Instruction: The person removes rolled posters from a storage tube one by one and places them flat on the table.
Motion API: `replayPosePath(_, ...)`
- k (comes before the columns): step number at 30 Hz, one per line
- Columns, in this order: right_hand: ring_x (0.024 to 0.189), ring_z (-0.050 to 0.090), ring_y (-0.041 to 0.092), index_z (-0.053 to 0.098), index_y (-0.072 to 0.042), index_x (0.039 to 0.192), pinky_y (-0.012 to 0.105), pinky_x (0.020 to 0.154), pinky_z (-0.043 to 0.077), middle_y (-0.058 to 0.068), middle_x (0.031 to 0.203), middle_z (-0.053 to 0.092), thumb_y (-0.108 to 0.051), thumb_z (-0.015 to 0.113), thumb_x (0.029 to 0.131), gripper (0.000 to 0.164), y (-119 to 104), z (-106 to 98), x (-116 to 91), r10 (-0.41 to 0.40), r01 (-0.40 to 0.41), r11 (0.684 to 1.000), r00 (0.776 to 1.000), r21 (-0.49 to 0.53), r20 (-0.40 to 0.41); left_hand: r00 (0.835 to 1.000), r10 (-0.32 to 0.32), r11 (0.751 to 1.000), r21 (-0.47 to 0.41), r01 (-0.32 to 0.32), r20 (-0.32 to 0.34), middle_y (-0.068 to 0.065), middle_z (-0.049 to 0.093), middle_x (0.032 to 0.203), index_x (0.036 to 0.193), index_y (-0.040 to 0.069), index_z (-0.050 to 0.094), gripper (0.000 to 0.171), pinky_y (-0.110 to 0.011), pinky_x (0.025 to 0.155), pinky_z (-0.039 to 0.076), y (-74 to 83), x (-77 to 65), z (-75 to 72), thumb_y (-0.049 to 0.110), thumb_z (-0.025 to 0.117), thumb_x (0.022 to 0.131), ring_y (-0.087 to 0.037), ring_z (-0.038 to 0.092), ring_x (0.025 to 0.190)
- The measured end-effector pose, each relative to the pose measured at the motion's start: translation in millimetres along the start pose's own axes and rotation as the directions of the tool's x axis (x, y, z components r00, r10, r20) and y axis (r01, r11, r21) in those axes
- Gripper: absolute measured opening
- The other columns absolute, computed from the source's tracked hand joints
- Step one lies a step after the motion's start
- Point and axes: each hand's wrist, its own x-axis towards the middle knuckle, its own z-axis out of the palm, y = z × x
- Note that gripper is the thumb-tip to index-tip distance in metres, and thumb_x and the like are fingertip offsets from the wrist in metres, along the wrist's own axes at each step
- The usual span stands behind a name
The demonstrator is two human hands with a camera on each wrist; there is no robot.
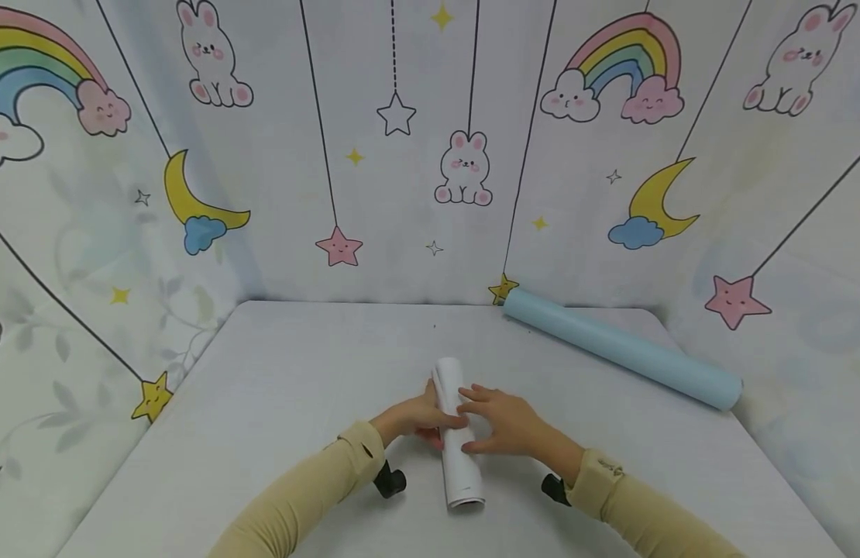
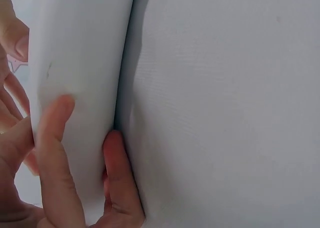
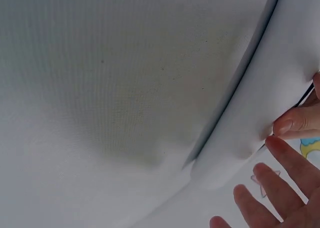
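A rolled-up white sheet (image 1: 462,474), which looks like paper, lies lengthwise at the middle of the table. My left hand (image 1: 417,417) grips it from the left, thumb across the top and other fingers low along its side. In the left wrist view, fingers of the left hand (image 2: 57,170) bear on the roll (image 2: 82,47). On the right side, my right hand (image 1: 507,422) has its fingers spread, fingertips at the roll's surface. The right wrist view shows those right-hand fingers (image 3: 282,190) fairly straight beside the roll (image 3: 250,112).
A longer light-blue roll (image 1: 621,349) lies slanted at the table's back right. The white table (image 1: 263,418) meets a hanging cloth (image 1: 402,256) printed with rabbits, stars and rainbows at the back and sides. Black wrist-worn pieces (image 1: 390,480) hang beneath both sleeves.
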Motion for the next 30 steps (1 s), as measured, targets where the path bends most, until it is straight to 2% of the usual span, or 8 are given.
replayPosePath(6, 0.129, 0.036, 0.023, 0.061, -0.016, 0.118, 0.047, 0.095, 0.038, 0.0, 0.138, 0.044, -0.05, 0.068, 0.075, 0.055, -6, -2, 7, -0.011, 0.008, 0.999, 0.999, 0.052, 0.051, 0.999, 0.036, 0.999, -0.031, -0.035, 0.03, -0.017, 0.055, 0.092, 0.137, 0.004, 0.003, 0.091, -0.026, 0.042, 0.048, -2.0, -0.7, -2.8, 0.015, 0.073, 0.078, -0.018, 0.057, 0.051)
replayPosePath(16, 0.132, 0.031, 0.023, 0.053, -0.013, 0.128, 0.046, 0.101, 0.031, 0.002, 0.141, 0.041, -0.057, 0.07, 0.069, 0.076, -7, 2, 19, -0.066, 0.041, 0.979, 0.99, 0.197, 0.122, 0.991, 0.093, 0.994, -0.074, -0.086, 0.099, -0.015, 0.054, 0.102, 0.143, 0.007, -0.013, 0.103, -0.031, 0.052, 0.052, -9.2, -5.7, -8.0, 0.017, 0.069, 0.082, -0.021, 0.063, 0.066)
replayPosePath(20, 0.131, 0.033, 0.023, 0.053, -0.013, 0.128, 0.044, 0.101, 0.032, 0.003, 0.139, 0.042, -0.058, 0.071, 0.068, 0.077, -6, 5, 21, -0.08, 0.053, 0.978, 0.988, 0.201, 0.131, 0.99, 0.134, 0.984, 0.109, -0.138, 0.046, -0.025, 0.046, 0.117, 0.144, 0.005, -0.009, 0.105, -0.035, 0.056, 0.053, -9.1, -10.9, -5.2, 0.022, 0.072, 0.08, -0.031, 0.062, 0.078)
replayPosePath(22, 0.129, 0.035, 0.022, 0.053, -0.013, 0.128, 0.043, 0.101, 0.033, 0.003, 0.138, 0.042, -0.057, 0.072, 0.068, 0.077, -7, 7, 22, -0.095, 0.069, 0.979, 0.987, 0.192, 0.132, 0.98, 0.2, 0.907, 0.379, -0.182, -0.009, -0.028, 0.035, 0.129, 0.146, 0.004, -0.003, 0.108, -0.038, 0.062, 0.053, -7.2, -14.3, -3.6, 0.034, 0.074, 0.076, -0.035, 0.058, 0.091)
replayPosePath(23, 0.128, 0.036, 0.022, 0.052, -0.013, 0.129, 0.042, 0.101, 0.033, 0.002, 0.138, 0.042, -0.056, 0.072, 0.068, 0.077, -7, 7, 23, -0.105, 0.08, 0.98, 0.986, 0.184, 0.131, 0.97, 0.241, 0.828, 0.527, -0.19, -0.03, -0.029, 0.029, 0.134, 0.146, 0.005, -0.002, 0.112, -0.04, 0.064, 0.053, -6.0, -16.2, -3.1, 0.041, 0.075, 0.073, -0.036, 0.055, 0.098)
replayPosePath(25, 0.129, 0.035, 0.021, 0.052, -0.013, 0.13, 0.041, 0.101, 0.033, 0.002, 0.139, 0.04, -0.053, 0.073, 0.069, 0.075, -7, 8, 24, -0.134, 0.112, 0.978, 0.983, 0.174, 0.122, 0.947, 0.321, 0.614, 0.769, -0.179, -0.035, -0.023, 0.015, 0.145, 0.147, 0.006, 0.003, 0.116, -0.045, 0.074, 0.05, -3.9, -19.3, -3.4, 0.053, 0.073, 0.067, -0.037, 0.043, 0.117)
replayPosePath(27, 0.13, 0.033, 0.02, 0.052, -0.014, 0.13, 0.04, 0.102, 0.031, 0.001, 0.14, 0.039, -0.049, 0.074, 0.07, 0.073, -9, 8, 25, -0.159, 0.141, 0.976, 0.982, 0.163, 0.105, 0.925, 0.379, 0.43, 0.885, -0.18, 0.005, -0.015, 0.013, 0.15, 0.147, 0.008, 0.009, 0.117, -0.05, 0.085, 0.043, -3.1, -21.3, -5.5, 0.061, 0.07, 0.064, -0.033, 0.025, 0.132)
replayPosePath(30, 0.131, 0.032, 0.02, 0.053, -0.014, 0.13, 0.039, 0.103, 0.031, 0.002, 0.141, 0.037, -0.048, 0.073, 0.072, 0.07, -12, 8, 26, -0.188, 0.177, 0.976, 0.979, 0.123, 0.08, 0.933, 0.351, 0.347, 0.914, -0.21, 0.081, -0.008, 0.013, 0.152, 0.147, 0.008, 0.012, 0.115, -0.057, 0.091, 0.036, -6.8, -23.3, -10.5, 0.063, 0.069, 0.063, -0.029, 0.006, 0.138)
